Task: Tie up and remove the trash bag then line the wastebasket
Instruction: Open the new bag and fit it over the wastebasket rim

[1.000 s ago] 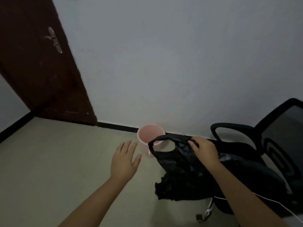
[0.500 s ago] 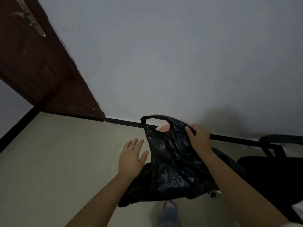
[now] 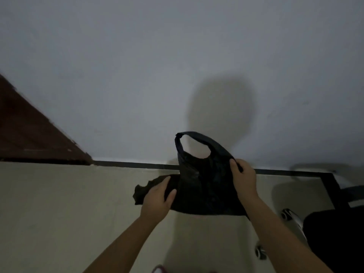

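Note:
A black plastic trash bag [image 3: 204, 184] with loop handles hangs in the air near the wall, one handle loop standing up at its top. My right hand [image 3: 243, 180] grips the bag's right upper edge. My left hand [image 3: 157, 200] lies on the bag's lower left part, fingers resting on a flap that sticks out to the left. The pink wastebasket is hidden behind the bag; only a faint pinkish patch shows through the handle opening.
A dark brown door [image 3: 29, 131] stands at the left. A black baseboard [image 3: 134, 165] runs along the white wall. A black office chair [image 3: 334, 233] with chrome legs stands at the lower right. A pink shoe tip [image 3: 158, 269] shows at the bottom edge.
I have stepped closer to the wall and the view tilted down. My left hand has moved from open air onto the bag's lower left. The bag now covers the wastebasket.

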### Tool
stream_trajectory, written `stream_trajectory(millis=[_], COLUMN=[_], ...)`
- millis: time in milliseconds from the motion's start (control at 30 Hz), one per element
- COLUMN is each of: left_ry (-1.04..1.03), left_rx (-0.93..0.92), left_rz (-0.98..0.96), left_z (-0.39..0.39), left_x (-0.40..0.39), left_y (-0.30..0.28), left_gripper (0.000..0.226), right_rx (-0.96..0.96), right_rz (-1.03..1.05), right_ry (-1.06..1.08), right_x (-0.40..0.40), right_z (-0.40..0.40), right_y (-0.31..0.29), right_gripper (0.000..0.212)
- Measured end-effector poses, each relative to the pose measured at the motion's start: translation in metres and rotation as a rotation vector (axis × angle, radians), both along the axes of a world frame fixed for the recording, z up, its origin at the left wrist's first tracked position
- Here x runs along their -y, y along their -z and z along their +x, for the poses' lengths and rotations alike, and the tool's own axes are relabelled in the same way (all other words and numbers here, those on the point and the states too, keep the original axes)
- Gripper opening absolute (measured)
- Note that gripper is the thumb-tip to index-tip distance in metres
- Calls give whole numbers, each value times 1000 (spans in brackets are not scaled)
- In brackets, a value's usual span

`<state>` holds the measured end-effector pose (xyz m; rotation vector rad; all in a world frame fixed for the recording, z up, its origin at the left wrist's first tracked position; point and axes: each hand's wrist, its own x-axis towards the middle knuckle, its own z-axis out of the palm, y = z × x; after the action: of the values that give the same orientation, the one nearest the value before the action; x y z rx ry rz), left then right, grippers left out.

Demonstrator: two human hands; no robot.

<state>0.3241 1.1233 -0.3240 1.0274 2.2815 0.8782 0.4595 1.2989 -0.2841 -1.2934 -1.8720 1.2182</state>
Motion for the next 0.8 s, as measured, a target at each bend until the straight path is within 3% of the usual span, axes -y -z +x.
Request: stream_trajectory(millis=[167, 300, 433, 533, 600, 667, 733, 800], left_ry=[9, 95, 96, 238, 415, 494, 468, 371], left_rx=[-62, -149, -444, -620, -548, -566, -608, -704], left_rz=[57, 136, 264, 254, 220, 240, 306, 357], left_z=[-31, -49, -62, -66, -66, -60, -61, -68], left_x=[-47, -91, -131, -148, -155, -158, -157, -153], left_y=[81, 147, 206, 242, 263, 282, 287, 273], left_gripper=[106, 78, 51, 54, 63, 52, 34, 32], right_rx=[-201, -385, -558, -666, -739, -810, -831, -841], right_rz=[-204, -364, -538, -635, -657, -641, -612, -594], right_ry=[168, 261, 253, 238, 238, 242, 273, 324], right_x=[-49, -83, -111, -120, -125, -127, -128, -130], right_z=[-23, -29, -21, -11, -5, 4, 7, 4], right_y=[75, 154, 242, 305, 327, 332, 329, 322], right_gripper=[35, 40, 43, 32, 23, 25, 30, 41])
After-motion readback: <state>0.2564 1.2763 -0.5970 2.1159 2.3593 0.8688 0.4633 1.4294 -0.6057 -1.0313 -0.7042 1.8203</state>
